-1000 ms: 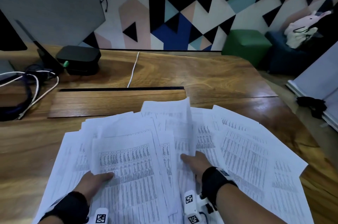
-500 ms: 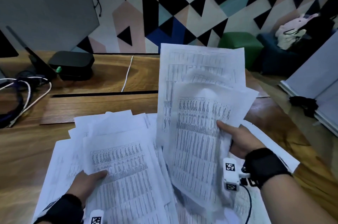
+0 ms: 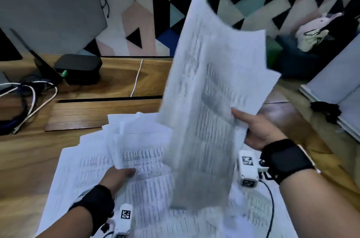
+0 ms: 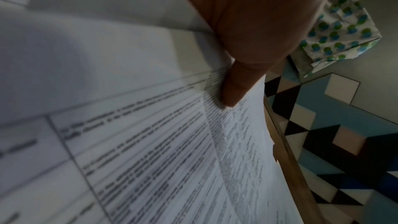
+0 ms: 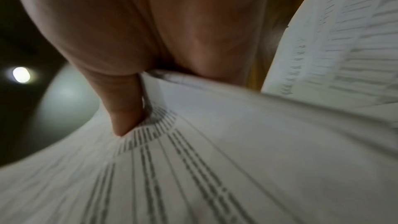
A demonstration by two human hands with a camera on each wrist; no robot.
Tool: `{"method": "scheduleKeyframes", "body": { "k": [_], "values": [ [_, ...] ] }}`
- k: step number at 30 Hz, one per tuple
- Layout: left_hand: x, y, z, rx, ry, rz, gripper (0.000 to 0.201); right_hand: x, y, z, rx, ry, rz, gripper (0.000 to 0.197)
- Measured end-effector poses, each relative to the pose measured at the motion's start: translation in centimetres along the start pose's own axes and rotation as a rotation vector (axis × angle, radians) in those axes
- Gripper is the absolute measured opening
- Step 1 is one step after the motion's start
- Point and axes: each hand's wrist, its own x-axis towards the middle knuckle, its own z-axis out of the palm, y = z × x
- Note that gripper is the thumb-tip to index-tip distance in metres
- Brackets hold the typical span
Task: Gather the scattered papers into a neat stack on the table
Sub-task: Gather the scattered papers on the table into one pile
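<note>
White printed papers (image 3: 144, 162) lie fanned over the near part of the wooden table (image 3: 21, 162). My right hand (image 3: 251, 126) holds a bundle of lifted sheets (image 3: 210, 97) upright and blurred above the spread, pinching its right edge. In the right wrist view the thumb (image 5: 122, 108) presses on the top lifted sheet (image 5: 215, 168). My left hand (image 3: 118, 176) stays low at the near left. Its thumb (image 4: 234, 88) lies on a printed sheet (image 4: 150, 151) and its fingers are hidden beneath the paper.
A black box (image 3: 79, 68) and a tangle of cables (image 3: 29, 99) sit at the far left. A white cable (image 3: 137, 76) runs to a raised wooden panel (image 3: 93, 115). Past the table's right edge are a white board (image 3: 335, 90) and a plush toy (image 3: 315, 29).
My right hand has swept several sheets off the right side of the spread and raised them upright, higher and further right than half a second ago. The left hand has barely moved.
</note>
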Motion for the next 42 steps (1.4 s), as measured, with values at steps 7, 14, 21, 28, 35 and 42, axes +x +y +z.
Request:
{"method": "scheduleKeyframes", "body": {
  "k": [7, 14, 21, 28, 35, 42],
  "values": [
    [2.7, -2.5, 0.0, -0.058, -0.195, -0.14, 0.031, 0.2, 11.0, 1.0, -0.551, 0.073, 0.305, 0.036],
    [3.0, -2.5, -0.1, -0.165, -0.215, -0.245, 0.044, 3.5, 18.7, -1.5, -0.927, 0.143, 0.349, 0.069],
    [3.0, -2.4, -0.1, -0.17, -0.157, -0.184, 0.084, 2.7, 17.3, -1.8, -0.867, 0.274, 0.152, 0.023],
    [2.3, -3.6, -0.2, -0.156, -0.233, -0.221, 0.037, -0.8, 18.1, -4.0, -1.068, 0.049, 0.217, 0.042],
    [1.6, -4.1, -0.8, -0.065, -0.317, -0.237, 0.027, -1.3, 18.3, -2.8, -1.086, -0.099, 0.248, 0.042],
    [1.2, -0.9, 0.1, -0.03, -0.306, -0.107, 0.024, -0.1, 15.9, -1.5, -1.109, 0.162, 0.144, 0.035]
  ]
}}
